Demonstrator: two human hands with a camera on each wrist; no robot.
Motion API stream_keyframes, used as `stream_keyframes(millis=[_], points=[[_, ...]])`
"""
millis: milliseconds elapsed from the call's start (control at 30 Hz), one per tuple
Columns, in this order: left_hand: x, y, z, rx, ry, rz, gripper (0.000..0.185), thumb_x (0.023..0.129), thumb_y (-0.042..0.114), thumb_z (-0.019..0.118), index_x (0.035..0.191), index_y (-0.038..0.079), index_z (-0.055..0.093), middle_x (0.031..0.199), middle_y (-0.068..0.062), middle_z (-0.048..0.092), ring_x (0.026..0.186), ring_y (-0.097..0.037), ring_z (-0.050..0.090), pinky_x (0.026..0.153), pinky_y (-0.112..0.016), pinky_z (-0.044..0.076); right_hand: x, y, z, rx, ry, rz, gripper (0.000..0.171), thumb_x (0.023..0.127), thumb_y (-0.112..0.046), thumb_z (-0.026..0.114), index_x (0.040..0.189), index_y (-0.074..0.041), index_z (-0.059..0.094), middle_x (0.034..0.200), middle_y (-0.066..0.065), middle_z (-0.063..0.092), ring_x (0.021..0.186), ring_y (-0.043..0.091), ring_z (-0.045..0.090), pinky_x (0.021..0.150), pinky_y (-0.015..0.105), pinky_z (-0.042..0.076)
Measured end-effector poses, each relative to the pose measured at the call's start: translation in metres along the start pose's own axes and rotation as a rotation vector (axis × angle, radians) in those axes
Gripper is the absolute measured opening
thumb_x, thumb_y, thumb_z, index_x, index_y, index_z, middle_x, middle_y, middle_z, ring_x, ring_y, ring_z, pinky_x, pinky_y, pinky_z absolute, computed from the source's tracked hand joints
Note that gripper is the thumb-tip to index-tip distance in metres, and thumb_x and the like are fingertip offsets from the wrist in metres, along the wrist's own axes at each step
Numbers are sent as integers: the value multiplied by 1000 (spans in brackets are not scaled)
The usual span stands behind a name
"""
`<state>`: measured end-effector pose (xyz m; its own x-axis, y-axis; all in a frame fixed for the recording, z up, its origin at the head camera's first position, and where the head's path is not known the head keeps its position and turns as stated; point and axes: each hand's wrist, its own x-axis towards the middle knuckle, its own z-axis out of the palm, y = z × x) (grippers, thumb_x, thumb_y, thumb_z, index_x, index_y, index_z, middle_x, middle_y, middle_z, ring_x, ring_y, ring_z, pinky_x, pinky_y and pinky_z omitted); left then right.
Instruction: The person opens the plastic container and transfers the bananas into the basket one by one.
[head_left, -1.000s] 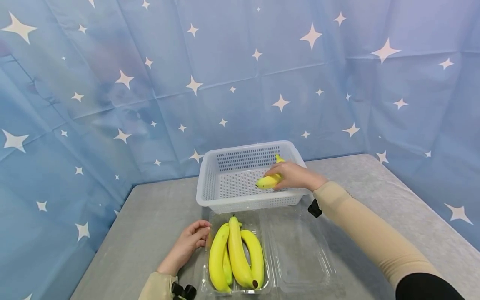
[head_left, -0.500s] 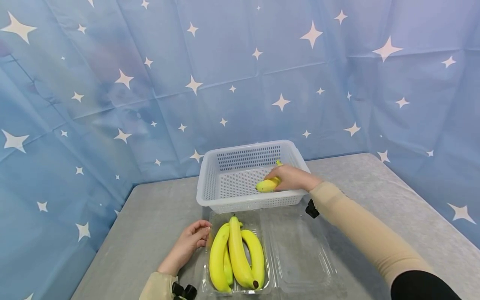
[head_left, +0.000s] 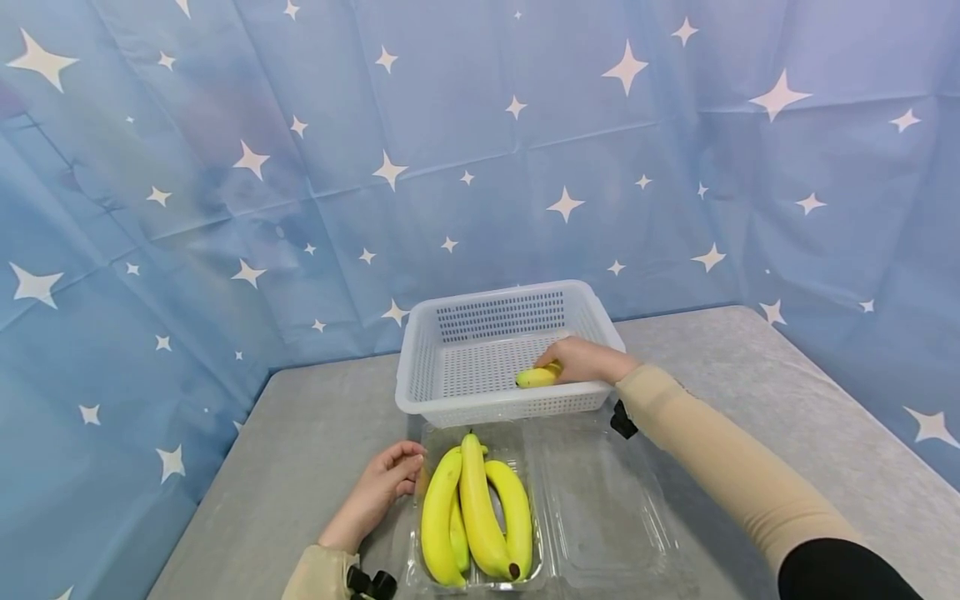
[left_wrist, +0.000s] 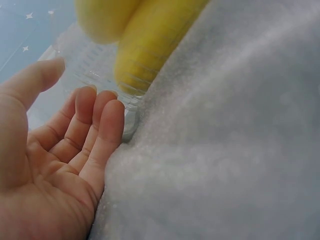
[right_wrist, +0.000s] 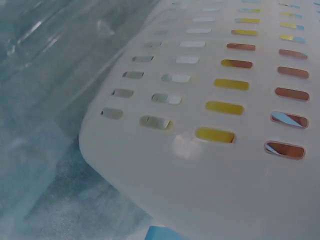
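Inside the white slotted plastic basket [head_left: 438, 403], near its front right corner, my right hand [head_left: 583, 361] grips a yellow banana [head_left: 535, 378]. Its far end is hidden behind my fingers. The right wrist view looks at the basket wall [right_wrist: 225, 180]; yellow and parts of the hand show through its slots. My left hand [head_left: 381, 486] is at the left edge of a clear plastic clamshell box [head_left: 542, 533], fingers loosely bent. In the left wrist view, that palm [left_wrist: 60, 185] holds nothing, with fingertips right at the box's side. Several bananas [head_left: 441, 521] lie side by side in the box.
The box's clear lid [head_left: 600, 508] lies folded out flat to the right. Behind the box, the basket stands on the grey tabletop [head_left: 322, 425]. A blue star-patterned curtain [head_left: 480, 167] hangs along the table's back and sides.
My right hand has lowered the banana deeper into the basket, and the banana's far tip has gone out of sight. My left hand keeps its place by the box.
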<state>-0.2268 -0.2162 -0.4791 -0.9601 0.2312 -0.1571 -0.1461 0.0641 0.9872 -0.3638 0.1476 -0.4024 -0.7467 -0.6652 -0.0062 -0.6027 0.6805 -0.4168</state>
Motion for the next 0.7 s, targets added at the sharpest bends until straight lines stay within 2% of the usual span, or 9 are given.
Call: stream_keyframes(millis=[133, 333, 500, 700], points=[[0, 0, 0, 0, 1, -1, 30, 95, 16, 62, 114, -7, 53, 88, -4, 57, 76, -14, 55, 65, -26, 50, 1, 1, 1, -6, -14, 2, 30, 85, -5, 69, 114, -11, 73, 107, 0, 70, 91, 16, 59, 80, 35, 46], [0, 2, 1, 9, 0, 10, 30, 96, 17, 61, 114, -6, 53, 89, -4, 58, 76, -14, 55, 66, -27, 51, 1, 2, 1, -49, -26, 6, 29, 84, -1, 67, 112, -7, 73, 108, 5, 70, 102, 24, 63, 89, 41, 49], [-1, 2, 2, 14, 3, 7, 30, 96, 16, 61, 114, -7, 53, 88, -4, 57, 76, -14, 55, 65, -26, 50, -1, 2, 3, -71, -43, -1, 25, 86, -2, 68, 110, -7, 74, 106, 5, 71, 99, 24, 63, 86, 39, 50], [-2, 1, 2, 6, 7, 3, 30, 96, 16, 61, 114, -6, 53, 88, -4, 57, 75, -14, 55, 65, -26, 50, -1, 3, 4, -22, -72, 8, 22, 87, -2, 67, 106, -10, 76, 103, 3, 71, 94, 20, 64, 82, 37, 50]])
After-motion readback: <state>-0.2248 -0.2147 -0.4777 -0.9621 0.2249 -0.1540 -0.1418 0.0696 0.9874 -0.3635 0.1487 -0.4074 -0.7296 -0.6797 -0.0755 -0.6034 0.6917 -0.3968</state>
